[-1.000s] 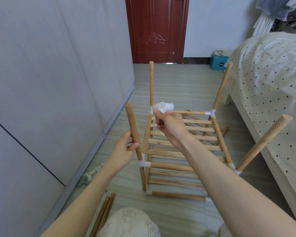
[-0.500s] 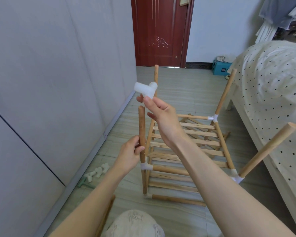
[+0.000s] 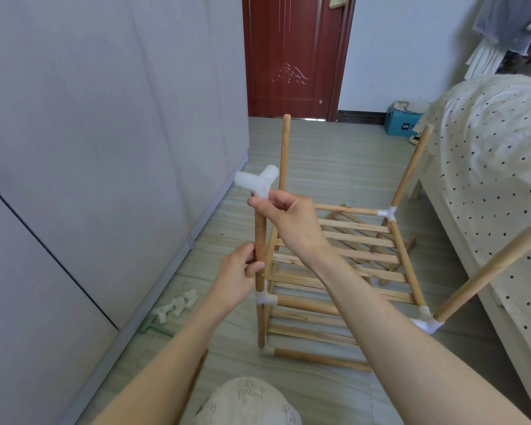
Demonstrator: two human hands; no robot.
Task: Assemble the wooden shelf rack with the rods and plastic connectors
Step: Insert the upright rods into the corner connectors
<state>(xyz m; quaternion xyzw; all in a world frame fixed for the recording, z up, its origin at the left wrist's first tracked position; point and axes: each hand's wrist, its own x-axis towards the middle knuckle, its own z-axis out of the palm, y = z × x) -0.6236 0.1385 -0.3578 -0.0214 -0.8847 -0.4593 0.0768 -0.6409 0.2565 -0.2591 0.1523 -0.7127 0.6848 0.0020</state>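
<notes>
Right now, far left, a wardrobe wall [image 3: 89, 148] is running along the floor w/ a few spare connectors [image 3: 178, 305] lying at its foot, near a green strip [image 3: 157, 329].

Your left hand [image 3: 238, 279] is gripping the near-left upright rod [image 3: 260, 240] approx mid-length, fingers and thumb curled round it, just above the white joint [image 3: 265, 298] where a cross rod is plugging in.

Your right hand [image 3: 288, 222] is pinching the stem of a white T connector [image 3: 256, 179] btwn thumb and fingertips, fingers curled; the connector is sitting right at the top end of that same rod. Can't tell if it's seated on the rod or just touching it, since the hand is covering the rod's tip.

The rack [image 3: 344, 271] is standing on the tiled floor [image 3: 334, 167] in front of you, slatted shelves showing btwn the posts. The back-left post [image 3: 284, 154] is rising upright behind the connector, the back-right post [image 3: 411, 167] is leaning toward the bed, and the near-right post [image 3: 491, 274] is tilting out to the right from its corner joint [image 3: 426, 323].

Behind it, a dark red door [image 3: 292, 56] is closed. At right, a dotted bed [image 3: 488, 154] is running along the rack, w/ a blue box [image 3: 400, 125] on the floor beside it.
</notes>
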